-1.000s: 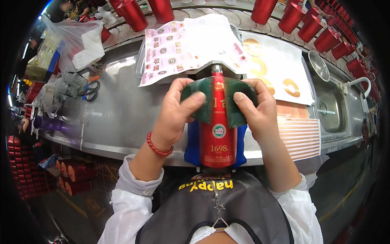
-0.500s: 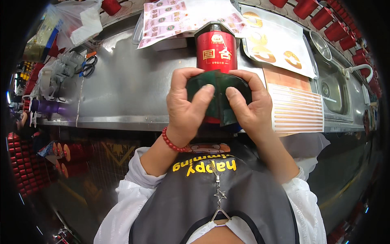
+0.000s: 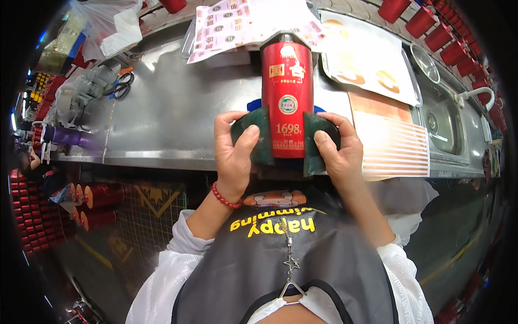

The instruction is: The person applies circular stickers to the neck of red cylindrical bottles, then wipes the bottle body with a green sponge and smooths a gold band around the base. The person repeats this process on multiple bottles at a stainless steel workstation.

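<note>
A red cylindrical bottle (image 3: 288, 119) with gold print and a small round green-and-white label is in front of me, its narrow top end farthest from me. On either side of its lower half stand the two flaps of a dark green flexible sheet, spread apart. My left hand (image 3: 233, 156) pinches the left flap (image 3: 261, 137) between thumb and fingers. The right flap (image 3: 312, 154) is gripped the same way by my right hand (image 3: 343, 151). Bits of a blue piece (image 3: 254, 105) show beside the bottle behind the flaps; the rest of it is hidden.
A pink-and-white printed sheet (image 3: 221, 27) lies behind the bottle. To the right are a tray with white backing and gold labels (image 3: 353, 75), a striped sheet (image 3: 394, 146) and a sink (image 3: 450, 129). Scissors (image 3: 124, 83) and clear plastic pieces (image 3: 81, 94) sit at left on the metal counter (image 3: 162, 119).
My hands have moved apart, drawing the two green flaps off the bottle's front. The bottle's lower half with its round label is now uncovered.
</note>
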Tool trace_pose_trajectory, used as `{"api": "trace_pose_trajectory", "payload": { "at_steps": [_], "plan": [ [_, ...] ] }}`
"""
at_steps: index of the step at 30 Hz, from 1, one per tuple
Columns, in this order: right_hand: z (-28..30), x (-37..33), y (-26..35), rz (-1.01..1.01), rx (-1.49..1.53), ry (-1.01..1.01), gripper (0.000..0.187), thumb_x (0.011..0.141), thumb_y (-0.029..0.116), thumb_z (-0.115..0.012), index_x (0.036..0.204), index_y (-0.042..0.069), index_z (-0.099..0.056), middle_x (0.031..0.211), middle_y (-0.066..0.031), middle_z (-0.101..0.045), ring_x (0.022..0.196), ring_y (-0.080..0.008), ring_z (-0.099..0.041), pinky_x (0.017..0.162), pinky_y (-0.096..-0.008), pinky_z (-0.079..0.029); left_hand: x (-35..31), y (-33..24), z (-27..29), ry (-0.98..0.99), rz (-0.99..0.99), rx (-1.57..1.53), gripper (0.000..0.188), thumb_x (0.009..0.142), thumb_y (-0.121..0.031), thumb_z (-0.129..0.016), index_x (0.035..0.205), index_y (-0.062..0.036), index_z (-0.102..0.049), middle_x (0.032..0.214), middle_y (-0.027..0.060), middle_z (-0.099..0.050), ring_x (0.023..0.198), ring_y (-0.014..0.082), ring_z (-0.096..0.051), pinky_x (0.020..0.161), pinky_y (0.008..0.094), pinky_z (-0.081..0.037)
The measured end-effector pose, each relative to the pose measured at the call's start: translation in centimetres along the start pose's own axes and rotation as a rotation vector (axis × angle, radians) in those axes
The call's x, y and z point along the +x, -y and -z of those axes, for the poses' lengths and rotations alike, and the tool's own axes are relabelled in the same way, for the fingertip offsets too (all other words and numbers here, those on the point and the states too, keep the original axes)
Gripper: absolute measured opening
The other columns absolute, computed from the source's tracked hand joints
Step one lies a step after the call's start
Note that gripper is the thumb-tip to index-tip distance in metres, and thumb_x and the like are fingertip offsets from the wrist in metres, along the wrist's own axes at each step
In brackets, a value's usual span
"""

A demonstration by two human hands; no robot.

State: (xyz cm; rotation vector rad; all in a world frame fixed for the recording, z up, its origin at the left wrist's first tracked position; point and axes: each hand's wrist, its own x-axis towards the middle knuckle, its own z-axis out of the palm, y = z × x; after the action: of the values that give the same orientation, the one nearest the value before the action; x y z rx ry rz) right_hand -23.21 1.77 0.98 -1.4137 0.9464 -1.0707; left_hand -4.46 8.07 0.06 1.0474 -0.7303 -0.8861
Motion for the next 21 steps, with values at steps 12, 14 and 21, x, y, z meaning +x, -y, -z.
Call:
{"api": "trace_pose_trajectory", "payload": {
  "at_steps": [12,14,21],
  "plan": [
    [-1.5,7.7,0.4,0.061,-0.009,0.03,0.027,0.097,0.016,-0.067,0.118,0.0,-0.061,0.101,-0.0049,-0.067,0.091,-0.0088,-0.061,0.081,-0.0239,-0.051,6.6,0.6,-1.3,0.053,-0.014,-0.014,0.022,0.096,-0.011,-0.062,0.116,-0.0068,-0.053,0.103,0.0022,-0.06,0.089,0.005,-0.056,0.08,0.0227,-0.05],
    [-1.0,6.9,-1.1,-0.012,0.192,0.01,0.026,0.097,0.017,-0.067,0.116,0.0,-0.061,0.099,-0.0043,-0.068,0.089,-0.0078,-0.061,0.077,-0.0235,-0.051,6.4,1.6,-0.8,0.006,0.0,-0.075,0.021,0.097,-0.008,-0.059,0.116,-0.0067,-0.053,0.103,0.0025,-0.061,0.09,0.0052,-0.056,0.081,0.0225,-0.05],
    [0.4,4.9,1.7,0.247,-0.245,-0.072,0.027,0.093,0.014,-0.071,0.113,-0.001,-0.062,0.093,-0.008,-0.071,0.08,-0.0129,-0.066,0.072,-0.0274,-0.054,3.0,-1.8,-0.6,0.067,-0.175,0.097,0.03,0.094,-0.003,-0.066,0.122,-0.0034,-0.054,0.107,0.004,-0.062,0.092,0.0091,-0.06,0.082,0.0242,-0.051]
  ]
}}
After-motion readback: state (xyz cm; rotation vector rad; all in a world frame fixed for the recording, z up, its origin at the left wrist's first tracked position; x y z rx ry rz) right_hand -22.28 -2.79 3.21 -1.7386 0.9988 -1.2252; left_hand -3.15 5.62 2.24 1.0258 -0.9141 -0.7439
